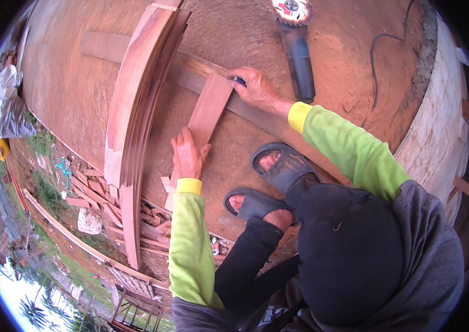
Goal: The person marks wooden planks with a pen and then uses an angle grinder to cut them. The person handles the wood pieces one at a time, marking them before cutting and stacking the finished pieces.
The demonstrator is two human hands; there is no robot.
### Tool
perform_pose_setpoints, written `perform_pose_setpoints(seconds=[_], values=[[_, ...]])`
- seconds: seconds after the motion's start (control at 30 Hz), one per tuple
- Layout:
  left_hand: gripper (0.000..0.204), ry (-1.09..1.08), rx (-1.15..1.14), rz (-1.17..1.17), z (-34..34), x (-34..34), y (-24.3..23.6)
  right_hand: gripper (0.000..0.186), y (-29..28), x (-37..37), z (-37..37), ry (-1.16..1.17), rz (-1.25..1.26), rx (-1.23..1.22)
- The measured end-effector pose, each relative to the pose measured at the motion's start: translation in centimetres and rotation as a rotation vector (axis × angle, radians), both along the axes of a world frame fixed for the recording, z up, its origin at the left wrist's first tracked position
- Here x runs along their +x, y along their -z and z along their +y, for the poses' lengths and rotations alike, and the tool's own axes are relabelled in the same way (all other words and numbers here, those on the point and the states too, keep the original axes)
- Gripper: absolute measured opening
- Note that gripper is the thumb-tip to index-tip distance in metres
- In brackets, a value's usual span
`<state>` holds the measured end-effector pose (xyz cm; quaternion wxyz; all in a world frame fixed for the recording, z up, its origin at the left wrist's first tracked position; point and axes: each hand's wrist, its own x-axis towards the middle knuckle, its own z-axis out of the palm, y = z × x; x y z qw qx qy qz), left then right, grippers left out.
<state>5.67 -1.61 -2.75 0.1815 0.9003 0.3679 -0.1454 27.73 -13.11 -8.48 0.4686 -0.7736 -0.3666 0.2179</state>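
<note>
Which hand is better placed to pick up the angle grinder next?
Probably the right hand: nearer the angle grinder, though holding a small dark object. The left hand, farther away, holds the short board.

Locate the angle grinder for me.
The angle grinder lies on the ground near the top of the head view, right of centre, between the right hand and the black cord.

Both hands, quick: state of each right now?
Left hand: holding the short board.
Right hand: holding a small dark object at the board's end.
</note>
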Motion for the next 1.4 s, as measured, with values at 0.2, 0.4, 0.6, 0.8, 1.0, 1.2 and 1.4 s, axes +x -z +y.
perform_pose_setpoints(seconds=[0.2, 0.4, 0.6, 0.8, 1.0, 1.2, 1.4], values=[[0.061, 0.04, 0.068, -0.05, -0.2, -0.2, 0.3, 0.02, 0.1, -0.6, 0.1, 0.042, 0.06, -0.016], [0.061, -0.003, 0.052, 0.007, -0.2, 0.1, 0.2, 0.02, 0.3, -1.2, 0.2, 0.091, 0.06, -0.019], [0.077, -0.021, 0.016, 0.104, -0.4, 0.5, 0.3, 0.021, 1.2, -1.5, 0.0, 0.116, 0.076, 0.026], [0.076, -0.02, 0.022, 0.104, -0.2, 0.4, 0.0, 0.022, 1.2, -1.6, 0.1, 0.118, 0.069, 0.024], [0.076, -0.014, 0.011, 0.094, 0.0, 0.3, 0.2, 0.02, 1.3, -1.5, 0.1, 0.125, 0.079, 0.014], [0.059, -0.019, 0.048, 0.017, -0.1, 0.2, 0.2, 0.02, 1.1, -1.3, 0.0, 0.096, 0.074, 0.013], [0.074, -0.013, 0.018, 0.102, 0.1, 0.2, 0.3, 0.02, 1.2, -1.3, 0.0, 0.094, 0.085, 0.002]])
